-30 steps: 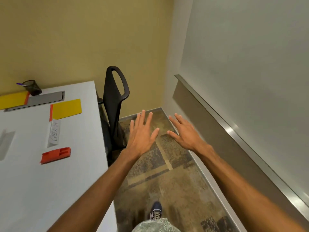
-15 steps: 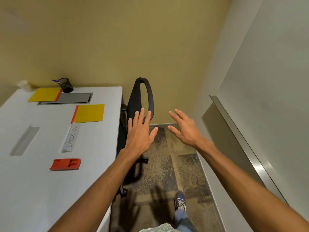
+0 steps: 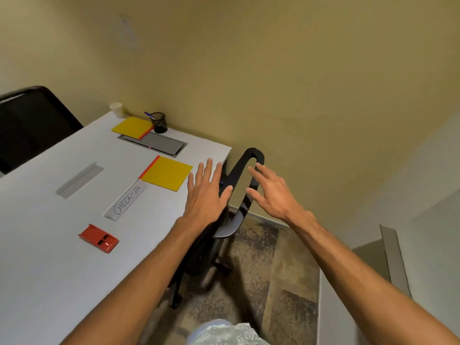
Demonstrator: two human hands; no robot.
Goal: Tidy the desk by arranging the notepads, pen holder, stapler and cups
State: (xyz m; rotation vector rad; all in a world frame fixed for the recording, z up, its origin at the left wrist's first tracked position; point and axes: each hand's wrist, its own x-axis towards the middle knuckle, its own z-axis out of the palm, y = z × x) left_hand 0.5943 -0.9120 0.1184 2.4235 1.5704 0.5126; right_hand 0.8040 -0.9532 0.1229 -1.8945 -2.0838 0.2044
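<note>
Hands hover spread and empty: left hand (image 3: 206, 195) over the desk (image 3: 49, 270) edge, right hand (image 3: 271, 192) beside a chair (image 3: 239, 195). Two notepads (image 3: 167, 173) (image 3: 132, 126), pen holder (image 3: 158, 122), cup (image 3: 116, 109) and stapler (image 3: 99, 238) lie apart on the desk.

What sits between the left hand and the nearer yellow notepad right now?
Nothing visible. The left hand hovers open over the desk's right edge, with only bare desktop between it and the nearer yellow notepad. The black chair stands off to its right.
</note>
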